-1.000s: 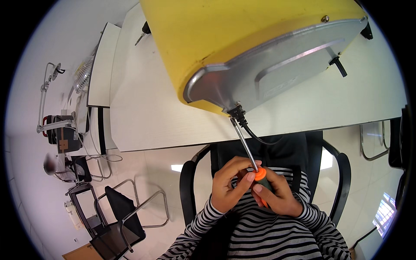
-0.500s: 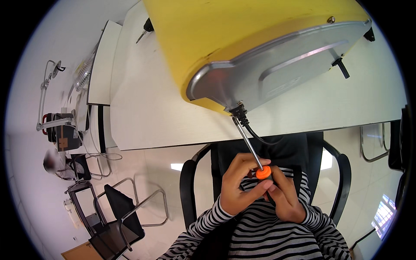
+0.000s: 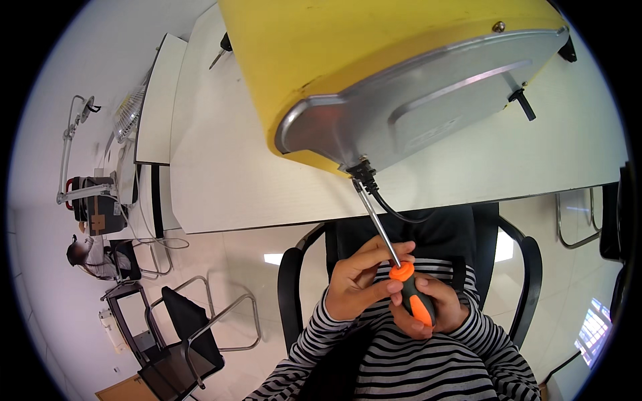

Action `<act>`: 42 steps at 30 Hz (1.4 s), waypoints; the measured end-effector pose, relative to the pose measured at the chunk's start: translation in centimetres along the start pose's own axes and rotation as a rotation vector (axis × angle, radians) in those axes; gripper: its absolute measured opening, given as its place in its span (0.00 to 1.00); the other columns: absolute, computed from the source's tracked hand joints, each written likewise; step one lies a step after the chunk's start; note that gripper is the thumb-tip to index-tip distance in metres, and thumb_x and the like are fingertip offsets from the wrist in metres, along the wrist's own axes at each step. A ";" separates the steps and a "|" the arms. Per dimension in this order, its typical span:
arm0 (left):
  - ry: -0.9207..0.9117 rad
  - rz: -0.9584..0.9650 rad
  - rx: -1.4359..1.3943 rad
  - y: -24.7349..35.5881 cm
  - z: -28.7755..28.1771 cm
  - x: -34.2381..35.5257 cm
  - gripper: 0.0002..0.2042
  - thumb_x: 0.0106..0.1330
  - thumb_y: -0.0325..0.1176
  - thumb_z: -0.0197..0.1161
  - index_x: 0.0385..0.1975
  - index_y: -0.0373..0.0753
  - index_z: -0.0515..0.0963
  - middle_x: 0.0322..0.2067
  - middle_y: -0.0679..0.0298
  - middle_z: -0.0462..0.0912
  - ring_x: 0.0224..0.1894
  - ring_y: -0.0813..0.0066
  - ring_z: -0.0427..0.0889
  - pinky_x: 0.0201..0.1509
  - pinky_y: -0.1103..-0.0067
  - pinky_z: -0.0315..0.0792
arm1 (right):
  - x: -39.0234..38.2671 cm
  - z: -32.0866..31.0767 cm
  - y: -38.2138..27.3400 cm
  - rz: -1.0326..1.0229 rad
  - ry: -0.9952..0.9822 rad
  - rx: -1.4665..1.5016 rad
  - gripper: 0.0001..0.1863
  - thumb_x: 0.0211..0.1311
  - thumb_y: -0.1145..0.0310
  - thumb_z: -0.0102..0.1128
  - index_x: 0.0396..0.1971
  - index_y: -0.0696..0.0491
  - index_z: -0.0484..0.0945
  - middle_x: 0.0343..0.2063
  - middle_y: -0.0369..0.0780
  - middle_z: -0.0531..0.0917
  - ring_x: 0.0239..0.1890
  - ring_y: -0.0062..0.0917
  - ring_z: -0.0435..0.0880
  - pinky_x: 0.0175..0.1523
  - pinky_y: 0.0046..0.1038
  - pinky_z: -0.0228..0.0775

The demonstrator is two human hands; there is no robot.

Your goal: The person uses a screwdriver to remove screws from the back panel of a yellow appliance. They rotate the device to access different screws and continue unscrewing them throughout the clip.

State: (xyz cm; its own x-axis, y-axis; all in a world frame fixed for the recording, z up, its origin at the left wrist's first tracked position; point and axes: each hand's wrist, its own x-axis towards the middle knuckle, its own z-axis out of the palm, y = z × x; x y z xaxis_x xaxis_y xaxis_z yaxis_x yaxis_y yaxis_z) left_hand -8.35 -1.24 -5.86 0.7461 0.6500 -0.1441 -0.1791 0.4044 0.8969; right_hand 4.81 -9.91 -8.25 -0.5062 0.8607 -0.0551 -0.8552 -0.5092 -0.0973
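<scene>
A screwdriver (image 3: pixel 421 307) with a dark and orange handle slants up and left in front of me. My right hand (image 3: pixel 449 304) wraps its fingers round the handle. With the fingers and thumb of my left hand (image 3: pixel 358 284), I pinch it near the orange collar and the lower shaft. The shaft's tip reaches the lower edge of a grey metal panel (image 3: pixel 374 113) on a large yellow housing (image 3: pixel 301 47), right beside a black power plug (image 3: pixel 362 175). Whether the tip sits on a screw there is hidden. A black cord (image 3: pixel 394 212) hangs from the plug.
The housing stands on a white table (image 3: pixel 221 174); a black knob handle (image 3: pixel 523 105) juts from its panel. A small black-handled tool (image 3: pixel 224 47) lies behind. An office chair (image 3: pixel 290 287) surrounds me. Leftward are another chair (image 3: pixel 190 321), a fan (image 3: pixel 128 119) and a seated person (image 3: pixel 97 259).
The screwdriver's handle has tipped so that its side now shows, where before mainly the orange collar did. My right fingers have shifted along the handle. The housing appears slightly further left.
</scene>
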 end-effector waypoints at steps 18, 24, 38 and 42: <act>0.218 0.124 0.424 0.1 -0.2 -0.2 0.22 0.45 0.22 0.61 0.43 0.27 0.66 0.33 0.54 0.75 0.38 0.72 0.72 0.46 0.79 0.62 | 1.0 0.0 2.0 -0.466 0.501 -0.711 0.17 0.56 0.64 0.42 0.41 0.60 0.63 0.22 0.40 0.72 0.18 0.18 0.70 0.20 0.16 0.62; 0.081 0.064 0.032 -0.4 -1.3 -0.2 0.22 0.51 0.22 0.55 0.48 0.27 0.62 0.36 0.49 0.73 0.42 0.66 0.72 0.45 0.77 0.65 | 1.2 1.8 0.7 -0.198 0.323 -0.356 0.17 0.57 0.63 0.40 0.40 0.60 0.61 0.21 0.43 0.72 0.14 0.19 0.69 0.15 0.16 0.62; 0.196 0.135 0.483 -0.3 0.1 -0.3 0.22 0.44 0.26 0.63 0.41 0.29 0.68 0.36 0.57 0.74 0.38 0.72 0.73 0.45 0.80 0.64 | 1.5 0.4 1.9 -0.179 0.294 -0.322 0.19 0.59 0.59 0.35 0.40 0.60 0.63 0.16 0.38 0.70 0.12 0.15 0.64 0.17 0.13 0.55; 0.185 0.072 0.244 -0.7 -0.2 -0.4 0.24 0.47 0.25 0.62 0.46 0.29 0.65 0.35 0.56 0.74 0.42 0.70 0.73 0.48 0.79 0.63 | 1.6 0.4 2.0 -0.274 0.338 -0.435 0.16 0.60 0.63 0.39 0.42 0.59 0.62 0.17 0.37 0.70 0.15 0.14 0.66 0.19 0.13 0.57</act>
State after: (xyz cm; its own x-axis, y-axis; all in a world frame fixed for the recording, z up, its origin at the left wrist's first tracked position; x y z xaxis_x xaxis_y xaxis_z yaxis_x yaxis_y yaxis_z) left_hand -8.70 -1.64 -6.52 0.6039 0.7864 -0.1300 -0.0518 0.2014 0.9781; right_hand 2.24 -9.60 -8.16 -0.1504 0.9494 -0.2759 -0.7889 -0.2834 -0.5453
